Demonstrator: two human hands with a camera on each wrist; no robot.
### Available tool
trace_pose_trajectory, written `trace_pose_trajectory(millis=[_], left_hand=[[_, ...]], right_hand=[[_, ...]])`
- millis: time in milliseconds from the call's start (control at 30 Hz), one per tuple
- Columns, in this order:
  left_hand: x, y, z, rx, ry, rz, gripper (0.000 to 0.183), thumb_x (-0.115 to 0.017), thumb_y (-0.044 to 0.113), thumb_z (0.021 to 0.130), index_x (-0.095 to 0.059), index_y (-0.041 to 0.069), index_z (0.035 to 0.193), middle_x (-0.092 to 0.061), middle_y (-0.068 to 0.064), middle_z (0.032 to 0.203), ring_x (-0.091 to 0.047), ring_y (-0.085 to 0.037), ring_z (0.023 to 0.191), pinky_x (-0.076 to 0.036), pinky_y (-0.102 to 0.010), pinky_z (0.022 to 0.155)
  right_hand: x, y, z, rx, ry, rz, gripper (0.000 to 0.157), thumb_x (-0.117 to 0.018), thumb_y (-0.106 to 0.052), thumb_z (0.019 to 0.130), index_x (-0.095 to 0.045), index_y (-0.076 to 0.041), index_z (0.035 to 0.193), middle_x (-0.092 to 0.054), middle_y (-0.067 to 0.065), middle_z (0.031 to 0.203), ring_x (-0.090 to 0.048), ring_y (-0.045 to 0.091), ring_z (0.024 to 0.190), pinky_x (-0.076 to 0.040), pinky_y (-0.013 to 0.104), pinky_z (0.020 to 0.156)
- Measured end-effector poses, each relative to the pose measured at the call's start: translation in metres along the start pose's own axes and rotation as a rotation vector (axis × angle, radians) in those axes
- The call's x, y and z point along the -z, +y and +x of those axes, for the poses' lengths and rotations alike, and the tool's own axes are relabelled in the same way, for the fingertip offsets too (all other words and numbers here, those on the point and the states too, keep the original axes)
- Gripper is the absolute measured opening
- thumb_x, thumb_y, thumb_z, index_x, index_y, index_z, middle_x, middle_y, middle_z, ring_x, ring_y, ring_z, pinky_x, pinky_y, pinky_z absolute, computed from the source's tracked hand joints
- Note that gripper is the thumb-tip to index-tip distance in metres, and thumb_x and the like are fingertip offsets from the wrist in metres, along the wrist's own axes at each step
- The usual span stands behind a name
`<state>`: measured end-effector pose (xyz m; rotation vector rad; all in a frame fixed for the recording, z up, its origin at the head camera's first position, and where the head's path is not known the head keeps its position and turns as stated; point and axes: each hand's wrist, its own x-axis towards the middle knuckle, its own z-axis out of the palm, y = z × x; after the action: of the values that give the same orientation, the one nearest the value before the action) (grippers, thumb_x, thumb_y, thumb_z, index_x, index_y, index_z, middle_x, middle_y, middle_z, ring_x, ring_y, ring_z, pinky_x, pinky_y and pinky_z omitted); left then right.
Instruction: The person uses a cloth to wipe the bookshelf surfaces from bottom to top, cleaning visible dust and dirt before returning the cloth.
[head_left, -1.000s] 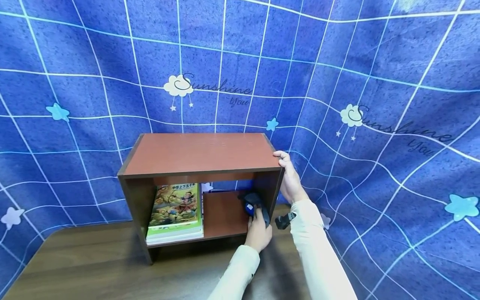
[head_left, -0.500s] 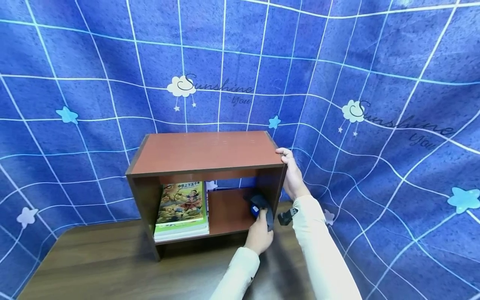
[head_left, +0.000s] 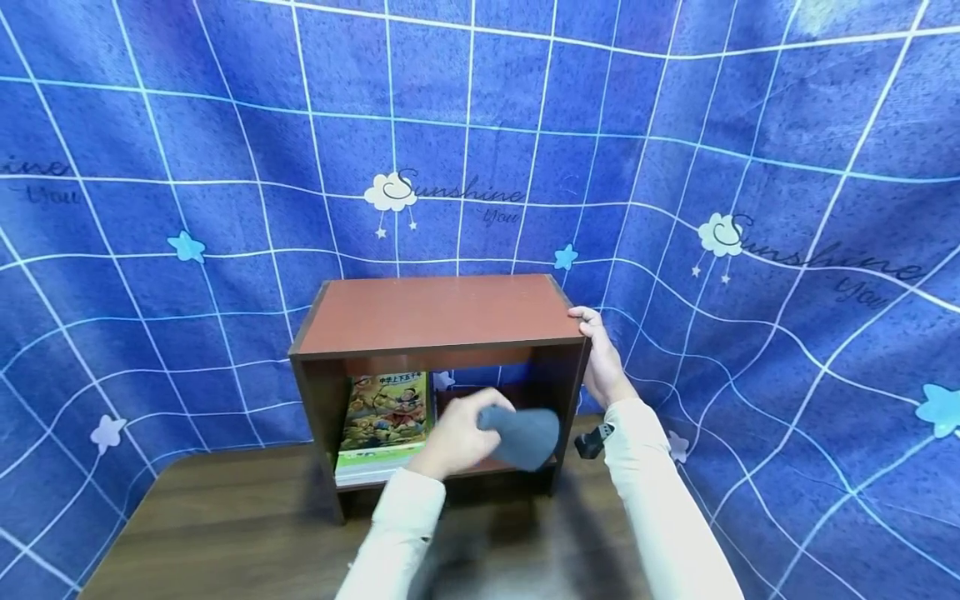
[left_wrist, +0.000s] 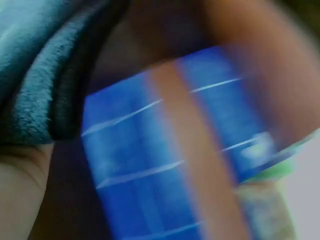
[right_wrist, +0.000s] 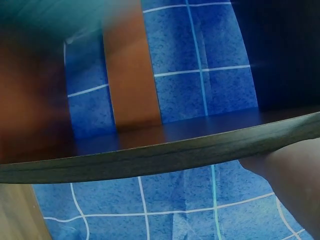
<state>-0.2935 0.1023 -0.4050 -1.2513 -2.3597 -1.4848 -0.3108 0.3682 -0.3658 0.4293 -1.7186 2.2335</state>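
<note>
My left hand (head_left: 457, 433) pinches a soft grey-blue fuzzy item (head_left: 528, 437) with a rounded end, in front of the shelf's opening. In the left wrist view the item (left_wrist: 35, 105) shows thick folded layers with a dark border; its exact kind I cannot tell. The small brown shelf (head_left: 442, 312) stands on the wooden table, its top reddish. At the shelf's upper right edge, my right hand (head_left: 603, 358) grips the side panel, fingers curled over the top. The right wrist view shows the dark panel edge (right_wrist: 165, 157) and part of that hand (right_wrist: 295, 175).
A stack of books (head_left: 386, 417) with an illustrated cover lies inside the shelf on the left. Wooden tabletop (head_left: 225, 517) extends in front and to the left. Blue patterned curtain (head_left: 247, 167) hangs close behind and on the right.
My left hand has drawn the fuzzy item from the shelf's right inner side out to the front and left. The right hand keeps its hold. The head view has turned slightly left.
</note>
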Motion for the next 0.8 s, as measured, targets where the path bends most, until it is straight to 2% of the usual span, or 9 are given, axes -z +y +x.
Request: trace_pose_trajectory(millis=[100, 200, 267, 367, 433, 500, 600, 667, 800], left_hand=[[0.046, 0.030, 0.005, -0.140, 0.159, -0.151, 0.047, -0.058, -0.010, 0.073, -0.071, 0.019, 0.107, -0.070, 0.002, 0.104, -0.061, -0.019, 0.088, -0.051, -0.035, 0.072], [0.086, 0.057, 0.014, -0.291, 0.332, -0.208, 0.050, -0.057, -0.015, 0.074, -0.070, 0.010, 0.115, -0.069, -0.003, 0.120, -0.061, -0.023, 0.105, -0.049, -0.037, 0.086], [0.105, 0.065, 0.022, -0.389, 0.439, -0.131, 0.050, -0.058, -0.017, 0.076, -0.068, 0.007, 0.119, -0.067, -0.007, 0.128, -0.058, -0.025, 0.119, -0.045, -0.039, 0.099], [0.124, 0.063, 0.034, -0.421, 0.530, 0.174, 0.046, -0.065, -0.013, 0.081, -0.067, 0.007, 0.122, -0.059, -0.015, 0.139, -0.047, -0.032, 0.135, -0.032, -0.050, 0.112], [0.131, 0.053, 0.036, -0.309, 0.436, 0.398, 0.041, -0.072, 0.002, 0.088, -0.066, 0.011, 0.127, -0.053, -0.018, 0.145, -0.038, -0.037, 0.141, -0.024, -0.059, 0.114], [0.131, 0.045, 0.034, -0.147, 0.263, 0.547, 0.046, -0.075, 0.025, 0.091, -0.063, 0.015, 0.134, -0.045, -0.019, 0.151, -0.031, -0.041, 0.144, -0.018, -0.064, 0.113], [0.127, 0.038, 0.027, 0.056, 0.056, 0.596, 0.062, -0.070, 0.050, 0.092, -0.056, 0.018, 0.143, -0.038, -0.017, 0.156, -0.027, -0.039, 0.145, -0.014, -0.064, 0.114], [0.125, 0.036, 0.025, 0.083, 0.065, 0.584, 0.064, -0.067, 0.054, 0.092, -0.054, 0.020, 0.144, -0.036, -0.015, 0.157, -0.027, -0.037, 0.146, -0.011, -0.063, 0.116], [0.124, 0.029, 0.019, 0.031, 0.166, 0.533, 0.065, -0.068, 0.052, 0.093, -0.052, 0.019, 0.147, -0.035, -0.016, 0.158, -0.027, -0.038, 0.146, -0.009, -0.062, 0.116]], right_hand=[[0.000, -0.001, -0.001, 0.001, 0.003, 0.002, 0.028, -0.028, -0.017, 0.104, -0.041, -0.015, 0.130, -0.049, 0.008, 0.126, -0.056, 0.021, 0.105, -0.042, 0.041, 0.093], [0.000, -0.002, -0.001, -0.001, 0.008, -0.011, 0.029, -0.028, -0.017, 0.105, -0.041, -0.015, 0.131, -0.049, 0.008, 0.127, -0.056, 0.021, 0.105, -0.041, 0.042, 0.094], [0.000, -0.002, -0.002, -0.005, 0.011, -0.023, 0.029, -0.027, -0.018, 0.106, -0.041, -0.016, 0.131, -0.048, 0.007, 0.128, -0.055, 0.021, 0.106, -0.040, 0.044, 0.095], [-0.001, -0.002, -0.002, -0.012, 0.019, -0.030, 0.028, -0.027, -0.018, 0.106, -0.042, -0.017, 0.130, -0.046, 0.008, 0.130, -0.054, 0.022, 0.109, -0.038, 0.049, 0.099], [-0.001, -0.001, -0.003, -0.013, 0.016, -0.027, 0.029, -0.027, -0.018, 0.106, -0.041, -0.015, 0.131, -0.044, 0.010, 0.133, -0.052, 0.024, 0.111, -0.036, 0.050, 0.100], [0.000, -0.001, -0.003, -0.013, 0.016, -0.022, 0.029, -0.027, -0.018, 0.106, -0.041, -0.014, 0.132, -0.044, 0.011, 0.133, -0.051, 0.025, 0.112, -0.036, 0.050, 0.101], [0.000, 0.000, -0.003, -0.007, 0.008, -0.013, 0.029, -0.029, -0.018, 0.105, -0.041, -0.014, 0.131, -0.045, 0.010, 0.131, -0.051, 0.024, 0.111, -0.038, 0.045, 0.099], [0.000, 0.000, -0.003, 0.001, 0.005, -0.008, 0.028, -0.029, -0.018, 0.105, -0.042, -0.016, 0.130, -0.046, 0.007, 0.129, -0.053, 0.022, 0.110, -0.040, 0.041, 0.097], [-0.001, 0.000, -0.003, 0.001, 0.008, -0.004, 0.028, -0.028, -0.018, 0.105, -0.042, -0.017, 0.129, -0.047, 0.007, 0.126, -0.053, 0.020, 0.108, -0.042, 0.037, 0.093]])
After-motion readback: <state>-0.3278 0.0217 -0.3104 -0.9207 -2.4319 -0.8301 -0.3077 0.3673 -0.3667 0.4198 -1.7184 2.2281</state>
